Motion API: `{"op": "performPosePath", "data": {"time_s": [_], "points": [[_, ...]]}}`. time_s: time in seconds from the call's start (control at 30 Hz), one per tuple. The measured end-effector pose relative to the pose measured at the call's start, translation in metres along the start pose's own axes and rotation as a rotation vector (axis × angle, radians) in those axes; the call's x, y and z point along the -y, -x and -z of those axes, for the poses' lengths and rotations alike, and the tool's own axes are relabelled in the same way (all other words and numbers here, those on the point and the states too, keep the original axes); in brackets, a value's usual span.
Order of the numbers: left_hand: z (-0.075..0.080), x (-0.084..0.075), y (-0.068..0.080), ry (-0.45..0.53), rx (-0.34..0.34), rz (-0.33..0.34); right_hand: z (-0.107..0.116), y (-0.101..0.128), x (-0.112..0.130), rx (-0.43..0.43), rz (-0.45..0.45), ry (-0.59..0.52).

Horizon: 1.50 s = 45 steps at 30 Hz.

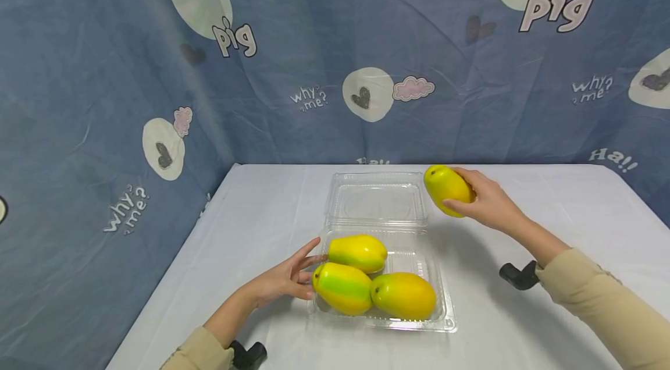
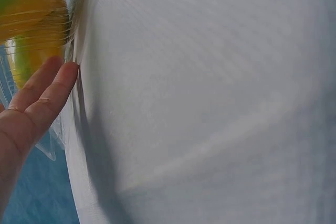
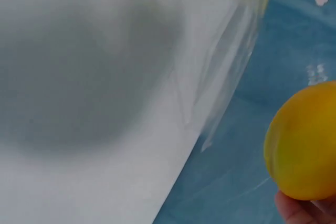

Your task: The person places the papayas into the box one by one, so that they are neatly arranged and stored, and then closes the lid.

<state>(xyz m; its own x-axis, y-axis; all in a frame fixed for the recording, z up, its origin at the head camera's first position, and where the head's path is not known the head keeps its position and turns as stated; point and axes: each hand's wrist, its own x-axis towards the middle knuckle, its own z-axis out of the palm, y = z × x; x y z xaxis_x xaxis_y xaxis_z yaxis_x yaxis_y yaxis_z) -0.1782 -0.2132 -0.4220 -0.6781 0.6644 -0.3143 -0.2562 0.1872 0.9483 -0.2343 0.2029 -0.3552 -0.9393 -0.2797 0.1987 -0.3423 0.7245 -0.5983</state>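
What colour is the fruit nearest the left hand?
The mango is yellow with a green band; head view shows it best.

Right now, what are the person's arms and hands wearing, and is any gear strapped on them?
Both hands are bare: the left hand and the right hand show no gloves. Each forearm ends in a beige long sleeve, the left sleeve and the right sleeve, cuffs stopping short of the wrist. A black camera mount sits under the right wrist, and a similar black mount under the left.

Left hand flat, right hand curled, raised.
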Motion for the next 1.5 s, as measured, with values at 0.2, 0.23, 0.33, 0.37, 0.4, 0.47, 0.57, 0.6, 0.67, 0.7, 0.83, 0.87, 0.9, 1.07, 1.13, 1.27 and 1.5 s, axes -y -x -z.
{"op": "performPosePath", "data": {"time_s": [0.2,0.23,0.33,0.37,0.4,0.47,0.57,0.6,0.67,0.7,0.83,0.87,0.9,1.07,1.13,1.27,1.5], "points": [[0.0,0.0,0.0,0.001,-0.001,-0.002,-0.005,0.008,0.017,0.032,0.017,0.011],[0.0,0.0,0.0,0.002,0.0,-0.002,-0.007,0.009,0.02,0.036,0.019,0.012],[0.0,0.0,0.0,0.002,0.001,-0.005,-0.011,0.012,0.027,0.049,0.032,0.003],[0.0,0.0,0.0,0.001,0.002,-0.006,-0.013,0.013,0.029,0.054,0.035,-0.001],[0.0,0.0,0.0,0.001,0.001,-0.006,-0.015,0.014,0.032,0.06,0.037,-0.006],[0.0,0.0,0.0,0.002,0.0,-0.006,-0.019,0.016,0.036,0.073,0.048,-0.017],[0.0,0.0,0.0,0.003,-0.001,-0.004,-0.026,0.019,0.043,0.095,0.061,-0.031],[0.0,0.0,0.0,0.003,-0.001,-0.004,-0.029,0.02,0.044,0.1,0.068,-0.035],[0.0,0.0,0.0,0.006,-0.001,-0.005,-0.034,0.022,0.047,0.112,0.079,-0.038],[0.0,0.0,0.0,0.005,-0.001,-0.004,-0.037,0.022,0.048,0.118,0.086,-0.035],[0.0,0.0,0.0,0.002,-0.004,0.0,-0.047,0.025,0.051,0.118,0.135,-0.001],[0.0,0.0,0.0,-0.001,-0.006,0.002,-0.049,0.025,0.052,0.115,0.149,0.01],[0.0,0.0,0.0,-0.004,-0.008,0.004,-0.05,0.026,0.053,0.112,0.159,0.02],[-0.001,0.0,0.0,-0.01,-0.013,0.005,-0.057,0.028,0.056,0.117,0.172,0.033],[0.0,0.0,0.0,-0.008,-0.012,0.004,-0.059,0.029,0.056,0.124,0.169,0.033],[0.0,0.0,0.0,-0.002,-0.005,-0.001,-0.064,0.031,0.055,0.126,0.167,0.039],[-0.001,0.0,0.001,-0.016,-0.007,0.001,-0.072,0.034,0.054,0.121,0.15,0.044]]}}
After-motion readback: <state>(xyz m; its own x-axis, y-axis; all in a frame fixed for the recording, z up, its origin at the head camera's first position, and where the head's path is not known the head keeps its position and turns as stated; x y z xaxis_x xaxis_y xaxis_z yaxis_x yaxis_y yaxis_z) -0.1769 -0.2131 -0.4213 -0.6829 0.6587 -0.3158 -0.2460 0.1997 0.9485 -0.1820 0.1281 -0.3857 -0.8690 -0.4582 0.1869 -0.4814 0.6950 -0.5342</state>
